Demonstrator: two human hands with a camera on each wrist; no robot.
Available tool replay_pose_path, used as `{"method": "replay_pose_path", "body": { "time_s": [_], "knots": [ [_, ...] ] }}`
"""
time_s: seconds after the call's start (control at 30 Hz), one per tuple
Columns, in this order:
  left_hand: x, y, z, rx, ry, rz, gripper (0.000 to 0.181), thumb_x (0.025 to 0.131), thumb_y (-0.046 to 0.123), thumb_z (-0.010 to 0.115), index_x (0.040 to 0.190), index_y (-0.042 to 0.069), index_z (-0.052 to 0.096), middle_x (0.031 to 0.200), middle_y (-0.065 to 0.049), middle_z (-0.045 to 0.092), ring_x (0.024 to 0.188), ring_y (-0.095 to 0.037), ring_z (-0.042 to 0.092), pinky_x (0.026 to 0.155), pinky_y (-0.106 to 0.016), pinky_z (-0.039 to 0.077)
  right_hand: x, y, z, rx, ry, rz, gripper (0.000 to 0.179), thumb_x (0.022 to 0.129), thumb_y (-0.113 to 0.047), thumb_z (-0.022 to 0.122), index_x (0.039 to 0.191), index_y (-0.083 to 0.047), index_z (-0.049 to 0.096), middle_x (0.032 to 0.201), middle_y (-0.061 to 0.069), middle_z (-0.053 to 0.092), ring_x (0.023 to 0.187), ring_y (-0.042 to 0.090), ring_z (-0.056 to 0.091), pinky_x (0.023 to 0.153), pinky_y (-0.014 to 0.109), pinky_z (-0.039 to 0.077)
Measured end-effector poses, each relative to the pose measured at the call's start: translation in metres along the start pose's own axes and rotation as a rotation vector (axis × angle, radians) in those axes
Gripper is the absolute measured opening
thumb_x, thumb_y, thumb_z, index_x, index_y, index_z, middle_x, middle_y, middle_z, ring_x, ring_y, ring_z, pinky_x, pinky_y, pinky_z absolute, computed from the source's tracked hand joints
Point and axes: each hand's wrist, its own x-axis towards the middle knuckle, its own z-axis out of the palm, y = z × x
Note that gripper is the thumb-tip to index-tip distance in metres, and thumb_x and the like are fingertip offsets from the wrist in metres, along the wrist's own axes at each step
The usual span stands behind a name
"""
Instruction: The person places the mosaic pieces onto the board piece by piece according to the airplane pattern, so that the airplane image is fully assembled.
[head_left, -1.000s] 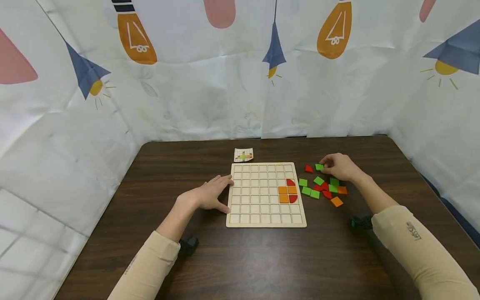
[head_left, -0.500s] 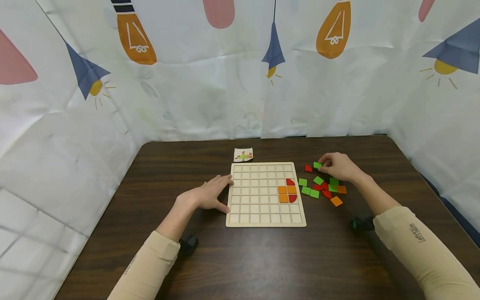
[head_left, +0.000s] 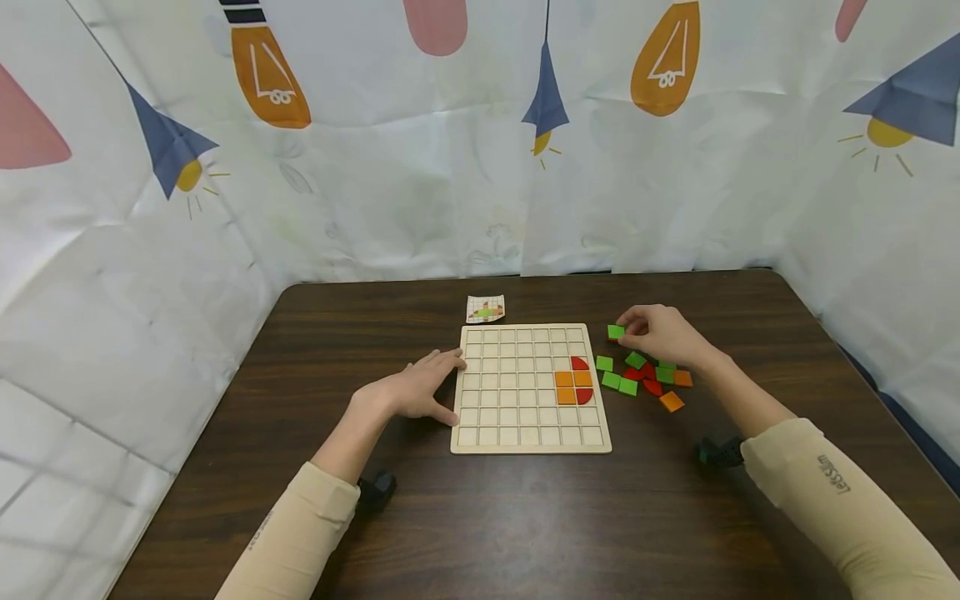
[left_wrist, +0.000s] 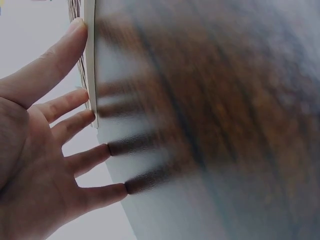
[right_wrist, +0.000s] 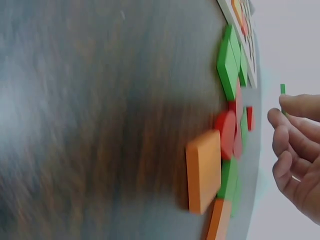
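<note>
Now the dark wooden table [head_left: 525, 517] carries the pale grid board [head_left: 517, 417], four orange and red pieces seated near its right edge. Left hand [head_left: 415, 390] lies flat, fingers straight, touching the board's left rim. Right hand [head_left: 660, 335] hovers just beyond the board's right edge, pinching a green square tile [head_left: 616, 332] above the loose pile of tiles [head_left: 645, 379].
</note>
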Motion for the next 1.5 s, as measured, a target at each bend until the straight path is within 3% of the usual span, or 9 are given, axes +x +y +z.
{"method": "replay_pose_path", "body": {
  "time_s": [0.67,1.1,1.5],
  "knots": [
    [0.002,-0.002,0.002,0.006,0.006,0.000,0.084,0.088,0.035,0.084,0.154,0.006,0.039,0.169,-0.016,0.016,0.154,-0.043,0.006,0.116,-0.071,0.013,0.001,-0.034,0.042,0.050,-0.044,-0.126,0.026,0.093,-0.011,0.076,0.117,-0.002,0.071,0.091,-0.001,0.071,0.081,0.015,0.066,0.073,0.035,0.055],
    [0.001,-0.004,0.003,-0.001,0.009,-0.004,0.085,0.089,0.035,0.083,0.155,0.007,0.038,0.170,-0.014,0.015,0.155,-0.042,0.005,0.116,-0.070,0.012,0.003,-0.060,0.058,0.067,-0.089,-0.169,0.025,0.091,-0.014,0.079,0.113,-0.002,0.072,0.083,-0.005,0.070,0.077,0.013,0.063,0.072,0.033,0.053],
    [0.002,-0.003,0.002,-0.004,0.010,0.002,0.085,0.089,0.035,0.083,0.154,0.007,0.038,0.169,-0.015,0.015,0.155,-0.043,0.005,0.116,-0.072,0.011,0.007,-0.070,0.071,0.053,-0.107,-0.190,0.022,0.090,-0.013,0.081,0.108,-0.003,0.073,0.078,-0.007,0.066,0.071,0.011,0.060,0.069,0.031,0.053]
  ]
}}
